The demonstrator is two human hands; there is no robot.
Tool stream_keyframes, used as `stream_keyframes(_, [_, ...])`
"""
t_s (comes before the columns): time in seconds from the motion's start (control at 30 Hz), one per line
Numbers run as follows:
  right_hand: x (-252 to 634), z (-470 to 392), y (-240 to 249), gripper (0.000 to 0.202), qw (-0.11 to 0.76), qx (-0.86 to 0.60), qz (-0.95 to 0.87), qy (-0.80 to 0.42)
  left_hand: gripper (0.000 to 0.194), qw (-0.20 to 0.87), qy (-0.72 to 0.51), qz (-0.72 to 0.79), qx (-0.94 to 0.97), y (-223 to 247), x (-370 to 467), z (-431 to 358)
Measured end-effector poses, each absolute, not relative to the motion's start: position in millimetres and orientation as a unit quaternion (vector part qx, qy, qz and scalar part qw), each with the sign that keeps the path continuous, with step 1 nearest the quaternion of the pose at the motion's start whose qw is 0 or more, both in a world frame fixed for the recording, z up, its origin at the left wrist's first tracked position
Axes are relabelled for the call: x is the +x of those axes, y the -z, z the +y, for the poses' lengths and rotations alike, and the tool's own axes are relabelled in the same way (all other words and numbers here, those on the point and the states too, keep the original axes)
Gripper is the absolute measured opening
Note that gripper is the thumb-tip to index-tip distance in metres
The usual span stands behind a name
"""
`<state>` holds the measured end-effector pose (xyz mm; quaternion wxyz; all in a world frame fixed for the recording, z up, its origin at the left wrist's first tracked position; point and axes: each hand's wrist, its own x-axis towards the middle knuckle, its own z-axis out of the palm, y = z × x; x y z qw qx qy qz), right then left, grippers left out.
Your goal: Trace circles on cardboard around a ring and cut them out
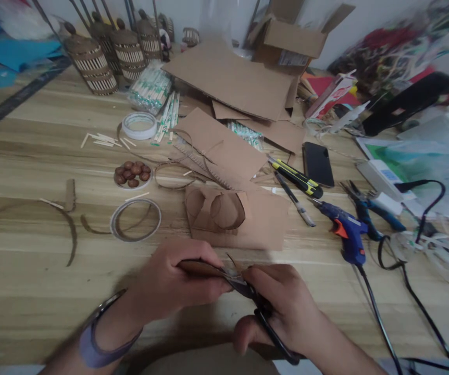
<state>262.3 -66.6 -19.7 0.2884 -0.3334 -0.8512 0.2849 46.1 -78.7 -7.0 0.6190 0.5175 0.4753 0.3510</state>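
My left hand (185, 278) pinches a small piece of brown cardboard (199, 267) between thumb and fingers. In my right hand (283, 307) is a pair of black-handled scissors (265, 317), its blades at the edge of that cardboard. A thin strip sticks up where the blades meet the piece. Just beyond my hands, a cardboard sheet (269, 224) lies on the table, with cut cardboard pieces showing round shapes (227, 211) on top of it. My fingers hide part of the held piece.
A glue gun (345, 229), pliers (369, 208), a utility knife (295, 177) and a phone (318, 164) lie right. Left are a tape ring (135, 220), a dish of brown balls (133, 174) and a tape roll (139, 125). Cardboard sheets (232, 78) pile up behind.
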Motion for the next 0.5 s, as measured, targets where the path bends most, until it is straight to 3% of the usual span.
stream_keyframes(0.5, [263.3, -66.2, 13.2, 0.067, 0.278, -0.328, -0.871, -0.240, 0.021, 0.601, -0.368, 0.466, 0.534, 12.1, 45.2, -79.1])
